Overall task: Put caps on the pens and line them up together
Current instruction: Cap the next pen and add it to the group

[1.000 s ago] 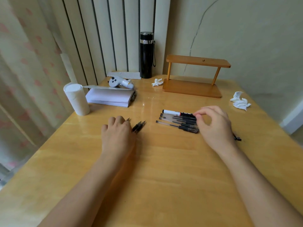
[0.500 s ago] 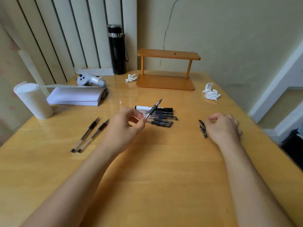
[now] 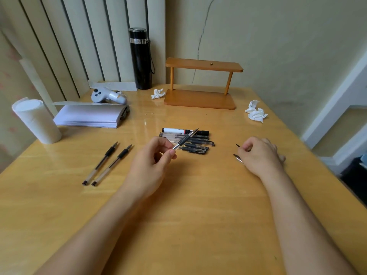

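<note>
My left hand [image 3: 151, 161] pinches an uncapped black-grip pen [image 3: 184, 139] by its clear barrel, tip aimed up and to the right, above the table. Just behind it lies a row of several capped pens [image 3: 195, 144] with a white marker [image 3: 174, 130] at its far side. Two more uncapped pens [image 3: 107, 163] lie side by side on the left. My right hand [image 3: 260, 155] is curled over two black pen caps: one cap [image 3: 237, 145] pokes out from between thumb and finger, the other [image 3: 238, 158] lies half hidden under the hand.
On the wooden table [image 3: 188, 215] stand a tissue roll [image 3: 36, 121], a paper stack [image 3: 89, 116], a white controller [image 3: 108, 95], a black flask [image 3: 141, 58] and a small wooden shelf [image 3: 200, 84]. Crumpled tissues [image 3: 256, 114] lie at the right, near the table's edge.
My left hand picked one pen from the left group and raised it toward the middle. My right hand left the pen row, went right and closed over the caps. My view turned right.
</note>
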